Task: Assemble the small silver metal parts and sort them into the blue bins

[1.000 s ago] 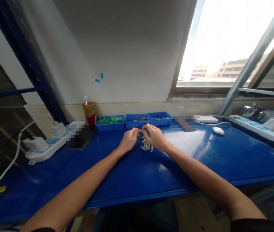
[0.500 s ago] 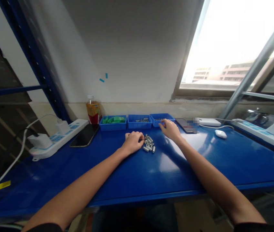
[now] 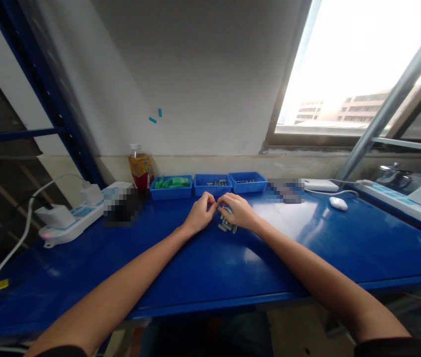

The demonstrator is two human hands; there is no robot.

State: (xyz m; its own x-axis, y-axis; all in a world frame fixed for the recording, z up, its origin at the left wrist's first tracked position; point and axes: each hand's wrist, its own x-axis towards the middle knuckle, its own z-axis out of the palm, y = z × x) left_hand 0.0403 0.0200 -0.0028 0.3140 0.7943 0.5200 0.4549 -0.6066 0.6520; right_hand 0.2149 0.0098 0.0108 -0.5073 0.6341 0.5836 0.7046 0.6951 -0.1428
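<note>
My left hand [image 3: 200, 214] and my right hand [image 3: 237, 210] meet fingertip to fingertip above the blue table. Both are closed in a pinch, and whatever lies between the fingers is too small and hidden to make out. Small silver metal cylinders [image 3: 225, 226] lie in a pile beneath my right hand, which covers part of them. Just behind the hands, a middle blue bin [image 3: 212, 190] holds small metal parts. The right blue bin [image 3: 249, 186] contains smaller metal pieces. Green packets fill the left blue bin [image 3: 171, 193].
A drink bottle [image 3: 141, 167] stands left of the bins by the wall. One white power strip [image 3: 65, 230] lies at the left, another [image 3: 403, 202] at the right. A white earbud case [image 3: 338, 204] and a white power bank [image 3: 320, 185] sit right of the bins.
My right hand has come from the right bin leftward and nearer, to the pile. My left hand has lifted off the table beside the pile, and its fingertips now touch the right hand's.
</note>
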